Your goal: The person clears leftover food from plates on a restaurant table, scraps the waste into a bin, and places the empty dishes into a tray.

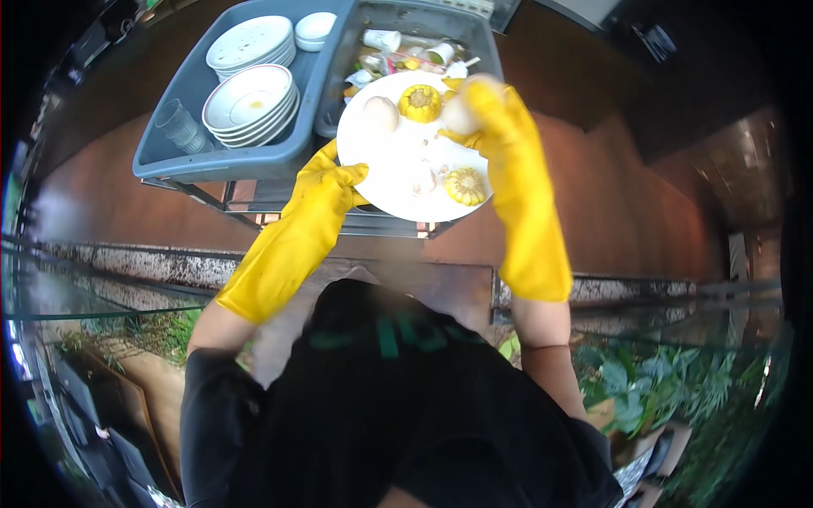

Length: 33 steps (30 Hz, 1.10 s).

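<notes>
Upper centre: left hand (pixel 329 181) grips a white plate (pixel 385 173); right hand (pixel 501 118) holds a blurred, pale round item (pixel 457 116) over it; 2 corn pieces (pixel 465 186) are left there; scraps (pixel 412 63) already lie in the grey tub (pixel 491 44).

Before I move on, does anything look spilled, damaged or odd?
Nothing stands out as damaged or askew. The messiest spot is the right-hand tub, where mixed waste lies jumbled; the white plate in the left hand carries corn pieces.
</notes>
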Each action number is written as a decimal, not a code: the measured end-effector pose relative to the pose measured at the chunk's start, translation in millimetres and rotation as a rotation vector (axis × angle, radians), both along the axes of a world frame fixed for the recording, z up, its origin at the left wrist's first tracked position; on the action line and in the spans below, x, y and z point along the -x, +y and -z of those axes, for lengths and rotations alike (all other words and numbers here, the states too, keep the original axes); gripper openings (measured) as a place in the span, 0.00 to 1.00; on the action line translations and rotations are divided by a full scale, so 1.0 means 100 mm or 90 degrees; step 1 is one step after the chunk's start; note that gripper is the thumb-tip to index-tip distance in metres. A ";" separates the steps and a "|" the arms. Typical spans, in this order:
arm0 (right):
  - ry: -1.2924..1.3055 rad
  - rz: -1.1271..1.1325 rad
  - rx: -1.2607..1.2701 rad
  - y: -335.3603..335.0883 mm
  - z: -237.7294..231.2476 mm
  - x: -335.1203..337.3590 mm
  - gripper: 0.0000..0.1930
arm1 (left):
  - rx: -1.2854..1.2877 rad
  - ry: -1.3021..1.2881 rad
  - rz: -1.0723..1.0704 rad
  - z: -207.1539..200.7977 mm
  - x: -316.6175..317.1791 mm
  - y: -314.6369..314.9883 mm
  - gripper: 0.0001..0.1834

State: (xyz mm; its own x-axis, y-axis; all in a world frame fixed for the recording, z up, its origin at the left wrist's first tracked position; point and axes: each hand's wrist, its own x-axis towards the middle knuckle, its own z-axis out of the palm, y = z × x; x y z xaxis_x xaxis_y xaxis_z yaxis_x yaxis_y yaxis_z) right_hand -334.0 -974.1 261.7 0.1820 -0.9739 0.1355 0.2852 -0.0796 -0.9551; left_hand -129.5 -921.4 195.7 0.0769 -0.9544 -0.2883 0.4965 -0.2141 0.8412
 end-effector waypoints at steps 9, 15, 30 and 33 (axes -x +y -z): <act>-0.178 -0.158 0.044 -1.45 -0.01 -0.40 0.34 | -0.032 -0.016 -0.061 -0.21 -0.41 -0.82 0.28; -0.015 -0.107 0.321 -1.75 0.04 -0.77 0.33 | -0.052 -0.021 -0.032 -0.18 -0.60 -1.27 0.26; -0.408 -0.385 -0.190 -2.42 -0.17 -0.71 0.32 | -0.018 0.005 -0.092 -0.15 -0.57 -1.66 0.28; -0.435 -0.450 -0.188 -2.50 -0.09 -0.69 0.30 | -0.038 -0.011 -0.107 -0.18 -0.46 -1.70 0.28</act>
State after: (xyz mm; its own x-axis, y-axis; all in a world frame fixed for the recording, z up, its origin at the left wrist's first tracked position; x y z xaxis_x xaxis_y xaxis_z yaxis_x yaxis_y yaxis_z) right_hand -264.9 -1223.8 270.9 0.7013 -0.6849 0.1976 0.6655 0.5298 -0.5258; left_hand -83.4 -1091.2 213.7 0.2387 -0.9089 -0.3421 0.5153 -0.1800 0.8379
